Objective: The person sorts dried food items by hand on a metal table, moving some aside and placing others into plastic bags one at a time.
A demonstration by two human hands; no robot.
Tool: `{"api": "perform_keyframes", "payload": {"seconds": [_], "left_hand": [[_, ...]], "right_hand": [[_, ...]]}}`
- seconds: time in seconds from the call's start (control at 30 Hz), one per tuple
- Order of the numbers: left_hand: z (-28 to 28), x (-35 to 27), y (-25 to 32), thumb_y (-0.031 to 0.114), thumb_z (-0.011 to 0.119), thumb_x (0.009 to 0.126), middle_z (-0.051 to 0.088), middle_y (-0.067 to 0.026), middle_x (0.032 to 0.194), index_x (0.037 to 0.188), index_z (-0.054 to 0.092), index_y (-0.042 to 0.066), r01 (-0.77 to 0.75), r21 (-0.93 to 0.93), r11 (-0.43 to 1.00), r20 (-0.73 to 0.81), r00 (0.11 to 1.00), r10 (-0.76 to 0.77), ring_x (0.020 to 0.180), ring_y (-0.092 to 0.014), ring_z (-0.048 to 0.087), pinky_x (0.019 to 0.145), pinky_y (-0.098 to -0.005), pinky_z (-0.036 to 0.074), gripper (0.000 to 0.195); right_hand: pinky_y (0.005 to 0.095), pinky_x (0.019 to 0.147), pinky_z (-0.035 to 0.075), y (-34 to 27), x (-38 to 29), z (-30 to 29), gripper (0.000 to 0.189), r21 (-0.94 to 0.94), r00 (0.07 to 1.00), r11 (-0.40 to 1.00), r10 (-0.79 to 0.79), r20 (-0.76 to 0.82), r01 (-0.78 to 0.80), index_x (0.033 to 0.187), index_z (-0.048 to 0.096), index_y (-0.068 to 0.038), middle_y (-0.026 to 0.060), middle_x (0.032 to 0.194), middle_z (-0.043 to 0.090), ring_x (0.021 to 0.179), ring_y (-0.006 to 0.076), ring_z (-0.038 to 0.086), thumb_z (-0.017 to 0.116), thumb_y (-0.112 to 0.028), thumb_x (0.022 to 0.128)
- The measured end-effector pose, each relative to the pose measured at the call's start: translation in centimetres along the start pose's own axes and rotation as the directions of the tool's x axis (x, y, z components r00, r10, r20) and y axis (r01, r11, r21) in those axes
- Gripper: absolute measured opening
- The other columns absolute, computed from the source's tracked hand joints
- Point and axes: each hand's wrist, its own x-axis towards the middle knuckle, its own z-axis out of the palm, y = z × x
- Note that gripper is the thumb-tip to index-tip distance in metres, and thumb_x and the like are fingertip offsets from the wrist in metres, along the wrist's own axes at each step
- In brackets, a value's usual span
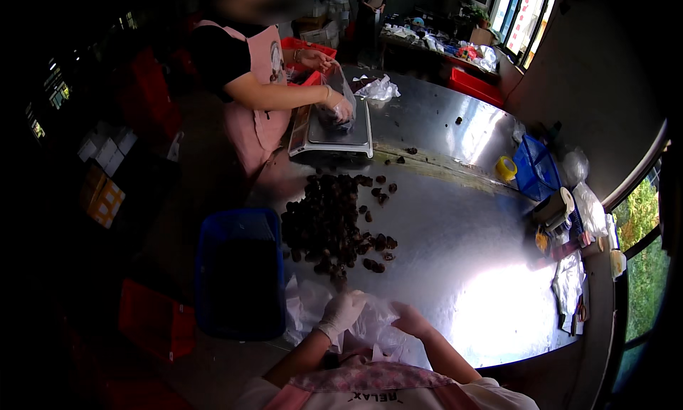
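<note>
My left hand [340,314], in a pale thin glove, grips the near-side rim of a clear plastic bag [373,322] at the front edge of the steel table. The bag's other side is pinched by my right hand [411,319], which looks bare. More plastic bags [307,303] lie flat just left of my gloved hand. Beyond my hands spreads a heap of dark brown, lumpy pieces [325,223], too dark to name more exactly. A few loose pieces [376,265] lie to its right. What the bag holds cannot be told.
A blue plastic crate [240,327] stands left of the table. Across the steel table [427,207], a co-worker [261,63] holds a bag on a weighing scale [363,127]. Yellow tape [506,168], a blue basket [536,170] and rolls [555,207] line the right edge.
</note>
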Motion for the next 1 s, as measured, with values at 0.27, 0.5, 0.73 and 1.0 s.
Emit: {"api": "perform_keyframes", "payload": {"seconds": [0.27,0.5,0.73,1.0], "left_hand": [[-3.9,0.3,0.1,0.019,0.055,0.083,0.064,-0.0156,0.087,0.095,0.063,0.009,0.030,0.022,0.999,-0.299,0.954,-0.022,0.084,-0.035,0.060,0.070,-0.0420,0.048,0.018],[-2.8,0.3,-1.1,0.015,0.056,0.085,0.065,-0.0146,0.088,0.096,0.064,0.008,0.008,-0.065,0.998,-0.279,0.960,-0.026,0.080,-0.032,0.062,0.068,-0.0372,0.049,0.016],[-2.4,0.0,-2.7,0.010,0.048,0.090,0.065,-0.0146,0.091,0.103,0.059,-0.001,0.346,-0.926,-0.151,0.378,0.854,-0.359,0.079,-0.025,0.064,0.065,-0.0352,0.054,0.020],[-0.2,-1.9,-1.0,0.019,0.045,0.089,0.061,-0.0113,0.077,0.090,0.059,-0.002,0.485,-0.726,-0.487,0.537,0.843,0.038,0.066,-0.022,0.060,0.059,-0.0304,0.052,0.025]], "right_hand": [[0.0411,0.084,0.048,-1.4,-1.0,-0.6,0.051,-0.261,0.911,0.924,0.168,-0.377,-0.279,0.115,0.055,-0.008,0.0207,0.096,0.056,0.100,0.0375,0.054,0.073,-0.023,0.069],[0.0373,0.075,0.051,4.0,0.0,-1.3,0.027,0.998,0.892,0.024,0.449,-0.058,0.053,0.103,0.057,-0.002,0.0082,0.096,0.062,0.086,0.0271,0.060,0.052,-0.018,0.083],[0.0311,0.060,0.050,-1.1,-2.0,-0.8,0.025,0.922,0.908,-0.303,0.266,0.325,-0.242,0.091,0.058,-0.006,0.0061,0.078,0.061,0.066,0.0200,0.060,0.043,-0.025,0.088],[0.0336,0.074,0.046,-8.1,-3.1,-5.6,0.042,0.904,0.991,-0.427,0.104,0.088,-0.035,0.083,0.065,-0.003,0.0143,0.087,0.064,0.078,0.0250,0.058,0.046,-0.040,0.086]]}}
